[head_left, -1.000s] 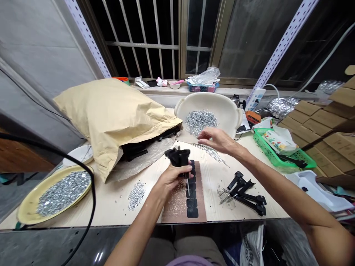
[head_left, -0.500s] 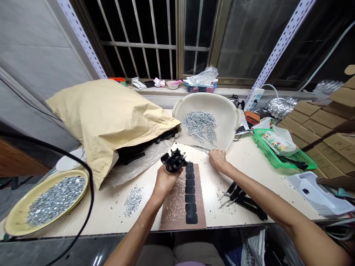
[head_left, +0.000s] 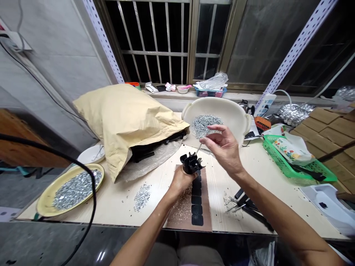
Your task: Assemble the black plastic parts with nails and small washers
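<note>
My left hand point(head_left: 181, 183) is wrapped round a bundle of black plastic parts point(head_left: 191, 162), their forked ends upward. Above it, my right hand point(head_left: 226, 151) pinches a thin silver screw point(head_left: 199, 148) between thumb and finger, its lower end at the bundle's top; whether it has entered a part I cannot tell. A few more long screws point(head_left: 206, 152) lie on the table behind the bundle. Below my left hand is a brown board point(head_left: 207, 207) with a row of black pads point(head_left: 197, 210). Behind my right hand a white basin point(head_left: 235, 122) holds a heap of screws point(head_left: 203, 123).
A paper sack point(head_left: 130, 118) of black parts lies at left, near a yellow tray point(head_left: 44, 207) of washers and a small washer pile point(head_left: 142, 197). Black parts with screws point(head_left: 249, 208) lie right of the board. A green basket point(head_left: 299, 173) and cardboard boxes point(head_left: 324, 129) stand farther right.
My right hand has risen from the loose screws beside the basin and come over the bundle with a screw. The left hand still grips the black parts. The view has shifted.
</note>
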`<action>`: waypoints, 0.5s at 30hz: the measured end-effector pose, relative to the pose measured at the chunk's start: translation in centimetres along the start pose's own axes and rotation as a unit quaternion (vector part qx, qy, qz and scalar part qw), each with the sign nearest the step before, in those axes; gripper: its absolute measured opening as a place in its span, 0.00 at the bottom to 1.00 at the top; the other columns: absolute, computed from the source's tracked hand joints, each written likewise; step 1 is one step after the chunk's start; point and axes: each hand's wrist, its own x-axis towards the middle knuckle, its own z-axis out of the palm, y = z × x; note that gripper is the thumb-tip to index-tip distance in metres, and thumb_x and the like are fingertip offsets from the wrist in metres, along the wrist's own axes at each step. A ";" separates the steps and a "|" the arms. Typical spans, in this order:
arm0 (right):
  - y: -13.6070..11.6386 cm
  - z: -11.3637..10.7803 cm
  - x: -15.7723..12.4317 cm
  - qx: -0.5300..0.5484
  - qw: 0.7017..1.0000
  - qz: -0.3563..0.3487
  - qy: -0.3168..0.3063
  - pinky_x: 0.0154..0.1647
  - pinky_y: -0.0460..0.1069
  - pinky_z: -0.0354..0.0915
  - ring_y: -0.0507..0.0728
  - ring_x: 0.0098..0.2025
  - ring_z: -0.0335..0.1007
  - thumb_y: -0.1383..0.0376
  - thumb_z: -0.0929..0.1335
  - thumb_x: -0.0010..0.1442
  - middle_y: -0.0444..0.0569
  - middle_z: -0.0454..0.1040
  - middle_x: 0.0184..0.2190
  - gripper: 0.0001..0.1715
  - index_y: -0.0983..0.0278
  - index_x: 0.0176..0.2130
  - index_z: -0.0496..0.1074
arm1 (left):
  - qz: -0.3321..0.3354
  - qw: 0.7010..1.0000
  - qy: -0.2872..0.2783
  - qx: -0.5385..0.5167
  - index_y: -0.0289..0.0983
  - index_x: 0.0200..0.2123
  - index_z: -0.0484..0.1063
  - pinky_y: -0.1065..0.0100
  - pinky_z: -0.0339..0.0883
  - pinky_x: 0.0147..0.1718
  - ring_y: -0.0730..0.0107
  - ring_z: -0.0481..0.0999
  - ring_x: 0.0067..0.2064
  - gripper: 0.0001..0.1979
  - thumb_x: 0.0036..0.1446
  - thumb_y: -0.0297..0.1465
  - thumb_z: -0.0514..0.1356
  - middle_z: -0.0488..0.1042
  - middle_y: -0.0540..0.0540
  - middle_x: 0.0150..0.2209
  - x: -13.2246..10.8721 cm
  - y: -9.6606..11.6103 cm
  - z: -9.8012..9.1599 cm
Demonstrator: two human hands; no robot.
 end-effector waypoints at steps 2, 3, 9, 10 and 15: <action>-0.7 1.6 -0.2 0.011 1.000 -0.003 0.008 0.41 0.51 0.69 0.52 0.36 0.73 0.61 0.67 0.57 0.42 0.73 0.31 0.18 0.59 0.47 0.63 | -0.004 1.000 0.000 -0.003 0.35 0.26 0.75 0.70 0.62 0.30 0.67 0.71 0.30 0.06 0.38 0.25 0.61 0.75 0.50 0.26 -0.3 0.7 0.2; -0.7 2.1 -0.4 0.010 1.000 -0.006 0.010 0.41 0.51 0.69 0.52 0.36 0.73 0.62 0.68 0.56 0.42 0.73 0.32 0.17 0.59 0.46 0.64 | -0.008 1.000 0.002 -0.003 0.35 0.24 0.74 0.70 0.61 0.29 0.68 0.70 0.29 0.05 0.38 0.24 0.61 0.73 0.50 0.24 -0.4 0.9 0.2; 0.3 2.8 -1.0 -0.012 0.999 -0.025 -0.047 0.41 0.50 0.68 0.52 0.36 0.73 0.64 0.69 0.55 0.42 0.73 0.34 0.15 0.59 0.44 0.65 | -0.030 0.999 0.014 0.033 0.34 0.19 0.68 0.72 0.53 0.23 0.73 0.62 0.24 0.04 0.37 0.26 0.61 0.66 0.53 0.20 -0.6 1.0 -0.4; 0.3 2.9 -1.1 -0.018 0.998 -0.027 -0.057 0.42 0.50 0.67 0.52 0.36 0.73 0.64 0.69 0.55 0.42 0.73 0.34 0.15 0.59 0.44 0.65 | -0.033 0.999 0.013 0.037 0.34 0.19 0.67 0.72 0.52 0.23 0.74 0.61 0.24 0.04 0.37 0.27 0.61 0.65 0.53 0.20 -0.6 1.0 -0.4; 0.3 3.4 -1.4 -0.047 0.993 -0.029 -0.100 0.45 0.52 0.65 0.53 0.37 0.73 0.64 0.69 0.56 0.43 0.74 0.34 0.14 0.59 0.43 0.67 | -0.032 0.999 0.007 0.032 0.35 0.18 0.65 0.72 0.50 0.22 0.75 0.58 0.23 0.06 0.37 0.27 0.61 0.62 0.53 0.20 -0.5 0.9 -0.5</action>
